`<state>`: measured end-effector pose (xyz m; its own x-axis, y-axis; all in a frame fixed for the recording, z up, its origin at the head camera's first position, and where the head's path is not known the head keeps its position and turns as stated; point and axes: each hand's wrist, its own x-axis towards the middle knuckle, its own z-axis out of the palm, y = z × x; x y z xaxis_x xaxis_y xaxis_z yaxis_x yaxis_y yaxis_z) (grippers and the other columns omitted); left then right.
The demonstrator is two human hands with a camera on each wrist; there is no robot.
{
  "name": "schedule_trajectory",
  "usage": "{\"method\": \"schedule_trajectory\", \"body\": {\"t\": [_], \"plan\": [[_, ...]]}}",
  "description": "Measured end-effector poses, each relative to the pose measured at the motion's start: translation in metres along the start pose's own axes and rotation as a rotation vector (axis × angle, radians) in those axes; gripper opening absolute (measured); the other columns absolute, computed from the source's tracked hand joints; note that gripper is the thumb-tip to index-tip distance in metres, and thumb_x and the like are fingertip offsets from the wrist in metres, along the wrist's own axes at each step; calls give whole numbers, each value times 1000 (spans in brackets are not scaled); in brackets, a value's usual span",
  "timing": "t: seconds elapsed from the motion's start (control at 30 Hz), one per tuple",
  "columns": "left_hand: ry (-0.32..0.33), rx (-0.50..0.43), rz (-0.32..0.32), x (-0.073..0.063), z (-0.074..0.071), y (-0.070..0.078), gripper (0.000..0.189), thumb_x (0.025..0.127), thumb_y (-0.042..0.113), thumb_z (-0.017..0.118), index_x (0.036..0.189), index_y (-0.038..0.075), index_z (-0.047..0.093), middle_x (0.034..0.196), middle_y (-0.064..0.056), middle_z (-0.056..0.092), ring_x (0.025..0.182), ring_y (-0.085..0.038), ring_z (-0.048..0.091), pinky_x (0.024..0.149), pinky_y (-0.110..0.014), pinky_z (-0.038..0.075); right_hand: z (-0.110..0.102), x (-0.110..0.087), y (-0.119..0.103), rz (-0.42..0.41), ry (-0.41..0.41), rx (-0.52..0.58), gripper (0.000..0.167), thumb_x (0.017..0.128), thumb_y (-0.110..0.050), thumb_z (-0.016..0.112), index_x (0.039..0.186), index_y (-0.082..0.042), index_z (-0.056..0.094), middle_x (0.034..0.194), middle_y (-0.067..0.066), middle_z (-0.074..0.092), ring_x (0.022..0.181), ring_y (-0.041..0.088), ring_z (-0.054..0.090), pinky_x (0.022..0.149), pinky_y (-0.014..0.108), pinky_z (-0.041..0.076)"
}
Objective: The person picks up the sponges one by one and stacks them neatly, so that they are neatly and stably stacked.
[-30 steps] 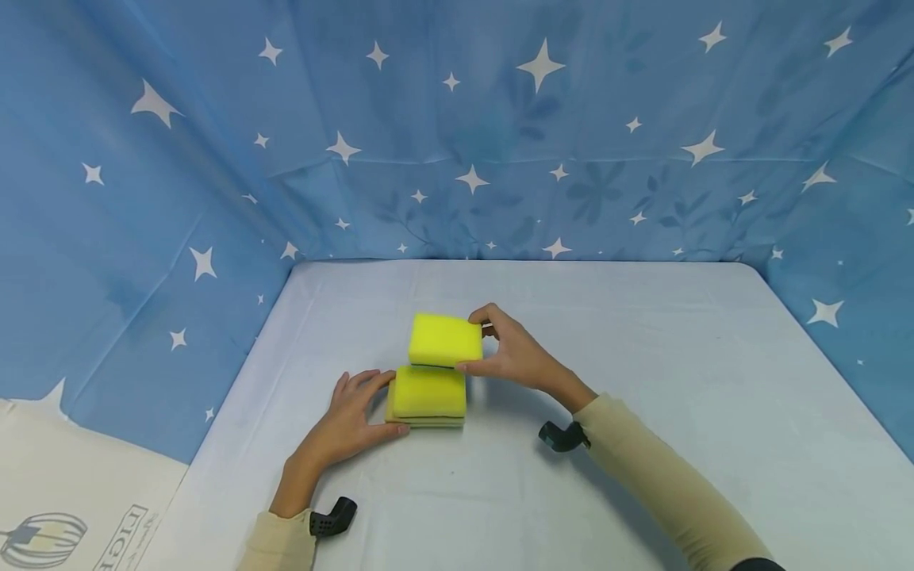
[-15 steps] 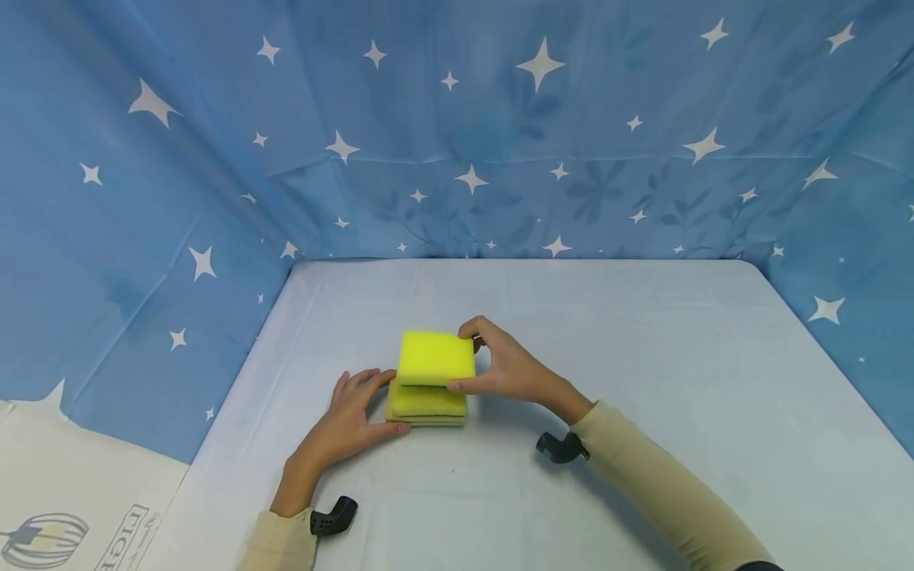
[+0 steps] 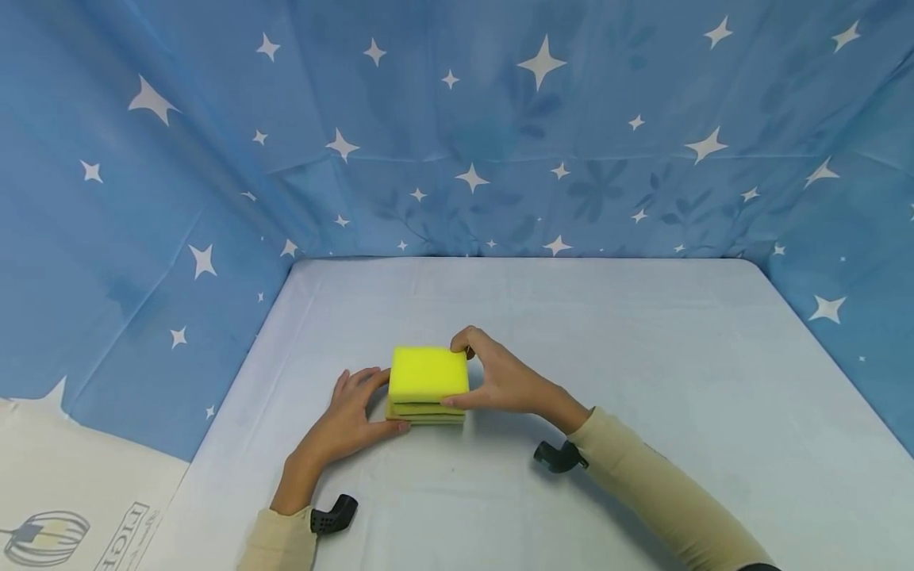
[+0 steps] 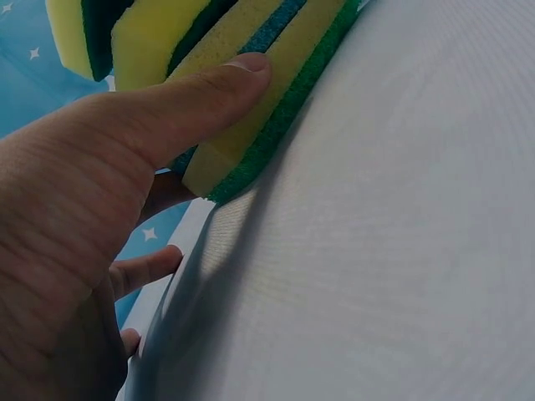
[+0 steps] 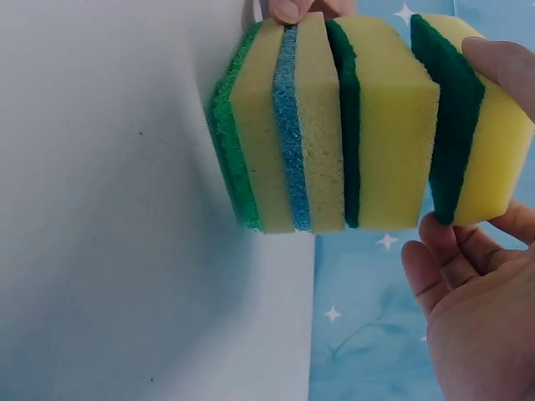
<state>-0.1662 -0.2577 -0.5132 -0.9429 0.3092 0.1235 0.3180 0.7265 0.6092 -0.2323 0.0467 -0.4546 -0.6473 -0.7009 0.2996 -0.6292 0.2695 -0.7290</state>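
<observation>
My right hand [image 3: 510,385] pinches a bright yellow sponge [image 3: 427,374] with a dark green scouring side facing down. Beneath it stands a stack of three sponges. Lowest is a pale sponge with a green scouring layer [image 5: 230,142] on the table; over it comes a pale sponge with a blue layer [image 5: 291,138]. A yellow sponge with dark green backing [image 5: 389,125] tops the stack. In the right wrist view a narrow gap separates the held sponge from it. My left hand [image 3: 350,420] holds the lower sponges at their left, thumb in front, fingers behind.
A white cloth covers the table [image 3: 607,333]. Blue star-patterned curtain [image 3: 500,119] hangs behind and at both sides. Cream fabric with a printed whisk [image 3: 78,476] lies at the lower left. Each wrist wears a small black camera [image 3: 334,515].
My right hand has brought the yellow sponge down and slightly left, nearer and over the stack, which it now largely hides in the head view. The left hand has stayed nearly still.
</observation>
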Motion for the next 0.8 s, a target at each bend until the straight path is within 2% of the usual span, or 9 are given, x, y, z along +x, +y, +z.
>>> {"method": "schedule_trajectory", "body": {"t": [0.17, 0.53, 0.8], "plan": [[-1, -13, -10, -1, 0, 1, 89, 85, 54, 88, 155, 10, 56, 153, -13, 57, 151, -40, 37, 126, -68, 3, 3, -1, -1, -11, 8, 8, 65, 82, -27, 95, 125, -11, 48, 120, 2, 55, 114, 22, 54, 101, 58, 52], [4, 2, 0, -1, 0, 1, 89, 85, 53, 88, 154, 8, 56, 152, -14, 58, 151, -41, 38, 126, -68, 4, 3, -3, -5, 26, 15, -37, 67, 83, -30, 93, 128, -10, 48, 122, 3, 54, 115, 23, 54, 103, 52, 51], [0, 7, -6, 0, 0, 1, 90, 85, 55, 88, 155, 8, 55, 152, -14, 58, 151, -41, 38, 126, -68, 4, 5, -4, -3, -2, 7, -46, 68, 83, -29, 94, 128, -9, 48, 123, 3, 54, 117, 23, 54, 104, 54, 52]]}}
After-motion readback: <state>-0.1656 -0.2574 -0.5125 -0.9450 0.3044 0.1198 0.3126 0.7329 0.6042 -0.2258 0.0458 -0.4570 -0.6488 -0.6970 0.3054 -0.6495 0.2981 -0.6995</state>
